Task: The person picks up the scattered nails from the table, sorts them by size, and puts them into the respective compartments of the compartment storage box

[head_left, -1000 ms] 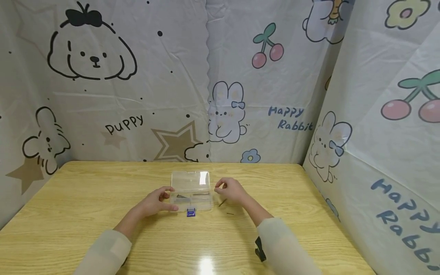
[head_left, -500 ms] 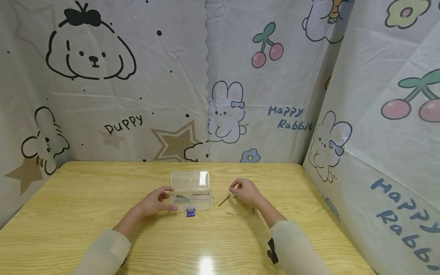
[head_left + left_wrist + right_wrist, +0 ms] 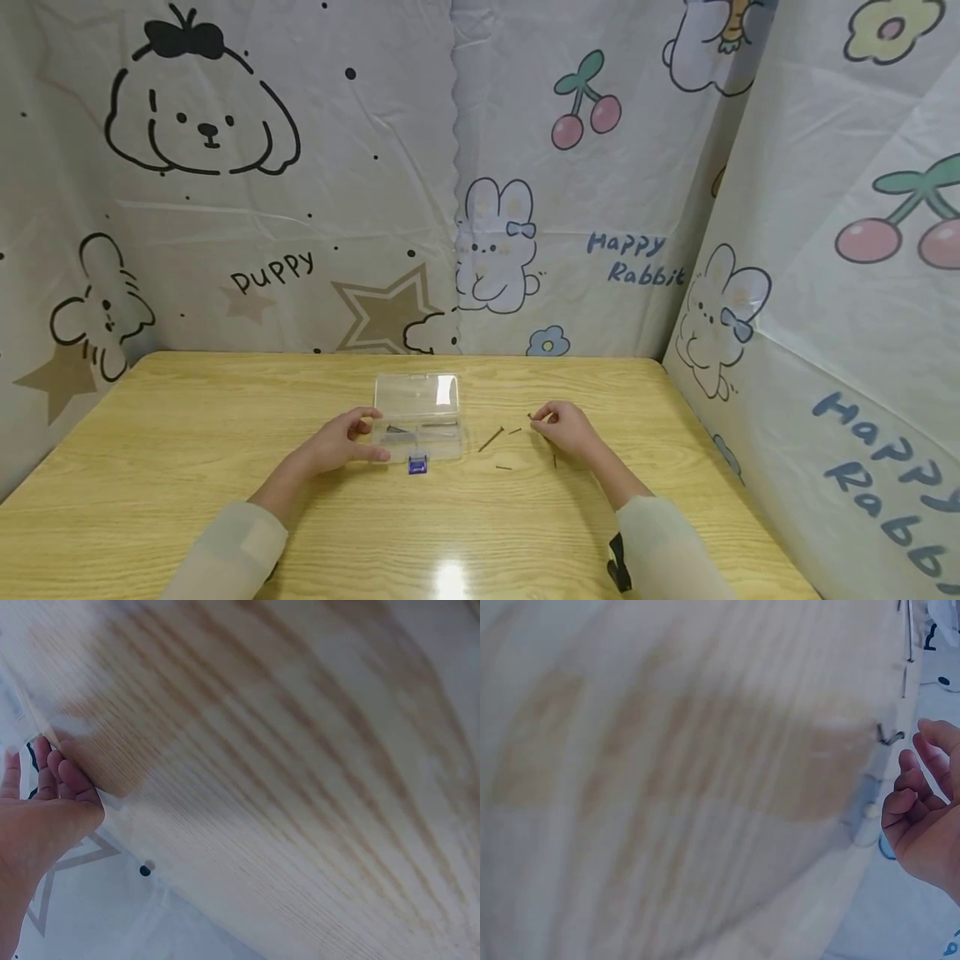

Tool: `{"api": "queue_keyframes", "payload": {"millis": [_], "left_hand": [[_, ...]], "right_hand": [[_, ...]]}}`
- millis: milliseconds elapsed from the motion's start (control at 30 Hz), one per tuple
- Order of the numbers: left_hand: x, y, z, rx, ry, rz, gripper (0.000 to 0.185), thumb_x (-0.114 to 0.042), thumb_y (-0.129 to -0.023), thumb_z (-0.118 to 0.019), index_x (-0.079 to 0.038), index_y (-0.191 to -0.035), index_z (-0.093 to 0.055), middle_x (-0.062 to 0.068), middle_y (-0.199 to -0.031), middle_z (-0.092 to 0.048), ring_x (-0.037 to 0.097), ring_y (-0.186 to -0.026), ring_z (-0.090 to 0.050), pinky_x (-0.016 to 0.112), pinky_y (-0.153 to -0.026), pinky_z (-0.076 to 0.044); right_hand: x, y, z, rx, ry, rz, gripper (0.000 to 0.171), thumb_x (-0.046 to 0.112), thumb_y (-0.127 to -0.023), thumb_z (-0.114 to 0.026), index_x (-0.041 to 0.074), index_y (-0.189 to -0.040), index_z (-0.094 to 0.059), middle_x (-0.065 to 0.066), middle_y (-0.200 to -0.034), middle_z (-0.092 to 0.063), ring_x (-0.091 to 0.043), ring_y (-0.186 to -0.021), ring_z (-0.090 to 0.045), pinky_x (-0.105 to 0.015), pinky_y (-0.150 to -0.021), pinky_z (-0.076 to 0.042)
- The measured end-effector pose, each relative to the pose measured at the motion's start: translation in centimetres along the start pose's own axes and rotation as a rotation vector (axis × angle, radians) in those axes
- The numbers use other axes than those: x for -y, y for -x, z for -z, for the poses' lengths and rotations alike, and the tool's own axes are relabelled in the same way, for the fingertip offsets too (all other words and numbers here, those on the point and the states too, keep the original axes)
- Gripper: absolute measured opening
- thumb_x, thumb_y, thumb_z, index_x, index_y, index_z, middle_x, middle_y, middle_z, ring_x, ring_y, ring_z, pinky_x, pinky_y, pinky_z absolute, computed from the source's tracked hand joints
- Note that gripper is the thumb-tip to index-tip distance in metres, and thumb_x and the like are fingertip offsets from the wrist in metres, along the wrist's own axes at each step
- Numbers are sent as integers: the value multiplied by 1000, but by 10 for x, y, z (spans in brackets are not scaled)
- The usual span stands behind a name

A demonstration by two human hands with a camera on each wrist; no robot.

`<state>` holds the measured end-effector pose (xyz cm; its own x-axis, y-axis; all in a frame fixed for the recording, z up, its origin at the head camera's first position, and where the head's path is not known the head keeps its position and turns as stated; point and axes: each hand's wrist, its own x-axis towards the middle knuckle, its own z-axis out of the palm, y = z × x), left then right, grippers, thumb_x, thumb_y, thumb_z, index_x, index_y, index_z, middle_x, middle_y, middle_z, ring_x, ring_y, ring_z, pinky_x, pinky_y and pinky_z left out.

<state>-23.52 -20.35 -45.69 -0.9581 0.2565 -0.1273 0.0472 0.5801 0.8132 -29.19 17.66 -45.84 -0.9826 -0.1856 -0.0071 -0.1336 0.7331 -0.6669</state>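
Note:
A clear plastic compartment box (image 3: 438, 446) lies with its lid (image 3: 408, 395) raised, a blue latch (image 3: 417, 464) at its front. Several dark screws (image 3: 397, 429) lie inside. My left hand (image 3: 333, 440) holds the box's left end, thumb at the front and fingers behind. To the right, my right hand (image 3: 564, 427) is low over the table, its fingertips close to a small screw (image 3: 529, 416). In the right wrist view the fingers (image 3: 906, 796) are bent and apart from the nearest dark screws (image 3: 889, 735).
Between box and right hand lie a long screw (image 3: 491, 439) and a short one (image 3: 515, 431). Another short screw (image 3: 504, 467) lies nearer the front, and one (image 3: 555, 461) lies below the right hand. A printed cloth (image 3: 360, 167) hangs behind the wooden table (image 3: 225, 400).
My right hand has moved rightward from beside the box, uncovering the loose screws between. My left hand stays at the box.

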Motion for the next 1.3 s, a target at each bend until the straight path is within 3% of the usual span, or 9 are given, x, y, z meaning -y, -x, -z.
{"api": "queue_keyframes", "payload": {"millis": [400, 733, 1300], "left_hand": [[1, 1, 0, 4, 2, -19, 76, -35, -76, -77, -5, -135, -42, 21, -126, -49, 30, -111, -45, 44, -93, -37], [2, -1, -1, 0, -6, -11, 75, -35, -75, -78, -5, -134, -43, 20, -124, -49, 28, -108, -45, 43, -92, -37], [0, -1, 0, -1, -16, -3, 74, -36, -75, -78, -6, -134, -43, 20, -124, -49, 28, -108, -45, 42, -91, -38]], "right_hand": [[-18, 8, 1, -7, 50, -17, 10, 17, -86, -66, 8, -91, -67, -5, -89, -65, -15, -79, -56, -29, -66, -44], [-19, 8, 1, -8, 72, -13, 7, 11, -87, -61, 6, -86, -66, -3, -79, -60, -14, -69, -48, -27, -63, -40], [-18, 5, 0, -17, 16, -14, 8, 10, -88, -60, 4, -86, -65, -4, -78, -58, -14, -69, -48, -26, -62, -41]]}}
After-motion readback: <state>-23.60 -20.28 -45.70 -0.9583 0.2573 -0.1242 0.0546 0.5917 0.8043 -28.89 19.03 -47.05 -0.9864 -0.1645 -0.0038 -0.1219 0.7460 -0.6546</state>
